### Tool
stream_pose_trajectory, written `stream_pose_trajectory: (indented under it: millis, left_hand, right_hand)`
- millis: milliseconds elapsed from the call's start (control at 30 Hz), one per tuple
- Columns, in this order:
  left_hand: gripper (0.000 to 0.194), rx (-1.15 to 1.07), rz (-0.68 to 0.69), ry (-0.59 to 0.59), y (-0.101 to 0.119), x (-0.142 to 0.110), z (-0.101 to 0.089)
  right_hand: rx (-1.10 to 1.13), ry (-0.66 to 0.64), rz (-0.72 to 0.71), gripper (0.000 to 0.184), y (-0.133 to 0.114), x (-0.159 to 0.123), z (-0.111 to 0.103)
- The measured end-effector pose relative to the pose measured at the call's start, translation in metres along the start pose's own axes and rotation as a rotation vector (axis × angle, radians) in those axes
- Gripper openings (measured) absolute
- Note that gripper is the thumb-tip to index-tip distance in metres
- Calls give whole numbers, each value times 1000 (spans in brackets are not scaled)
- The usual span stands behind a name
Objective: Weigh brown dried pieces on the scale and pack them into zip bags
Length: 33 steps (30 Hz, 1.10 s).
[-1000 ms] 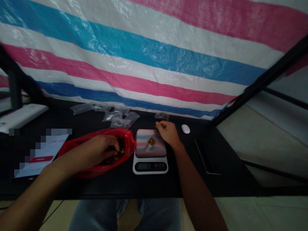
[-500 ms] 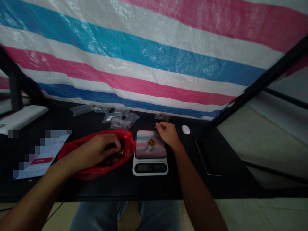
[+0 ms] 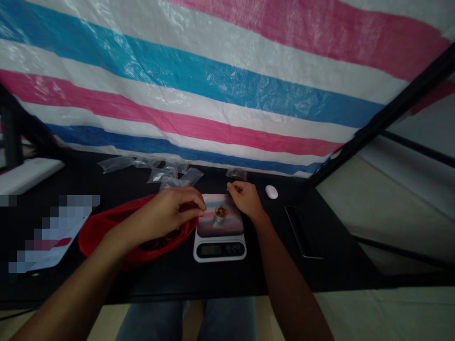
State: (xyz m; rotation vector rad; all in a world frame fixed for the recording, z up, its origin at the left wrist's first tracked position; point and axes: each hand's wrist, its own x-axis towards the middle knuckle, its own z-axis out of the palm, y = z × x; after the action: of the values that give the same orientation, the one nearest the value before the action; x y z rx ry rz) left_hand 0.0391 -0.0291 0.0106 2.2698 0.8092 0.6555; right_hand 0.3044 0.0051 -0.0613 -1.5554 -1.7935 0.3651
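My left hand (image 3: 177,208) hovers over the right end of a red plastic bag (image 3: 106,225), thumb and fingertips drawn together at the left edge of a kitchen scale (image 3: 220,252). What the pinch holds, if anything, is too small to make out. Small brownish-gold metal pieces (image 3: 167,240) lie in the bag, partly hidden under the hand. On the scale's shiny plate stands a small cup (image 3: 221,215) filled with similar pieces. My right hand (image 3: 246,199) rests beside the plate's upper right corner, fingers curled; their contents are hidden. The scale's display is unreadable.
Several clear zip bags (image 3: 170,174) lie along the back, and another small bag (image 3: 236,173) holds dark bits. To the right are a white mouse-shaped object (image 3: 271,192) and a dark phone-like slab (image 3: 304,232). A printed sheet (image 3: 60,237) lies left; striped sheeting (image 3: 213,104) hangs behind.
My left hand has lifted out of the red bag and moved right, to the scale's edge. The right hand stays beside the scale. The view has shifted slightly.
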Motion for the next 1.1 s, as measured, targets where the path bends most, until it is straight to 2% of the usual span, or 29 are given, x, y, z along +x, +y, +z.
stream_pose_trajectory:
  millis: [133,333,633,900,1100]
  left_hand:
    - [15,40,130,-88,11,32,13]
    - [15,99,162,-146,13,58,21]
    - [15,91,197,-207,11,58,21]
    - [18,99,251,-200,1,54,26]
    - [23,112,238,-222,5,53,25]
  right_hand:
    - [19,9,-2,41,0,1,-1]
    - [23,8,14,39,-1,1,-1]
    - [17,4,-1,38,-1,0,-2]
    - [22,3,-7,41,-1,0,-3]
    - [1,-17,-7,41,-3,-1,-3]
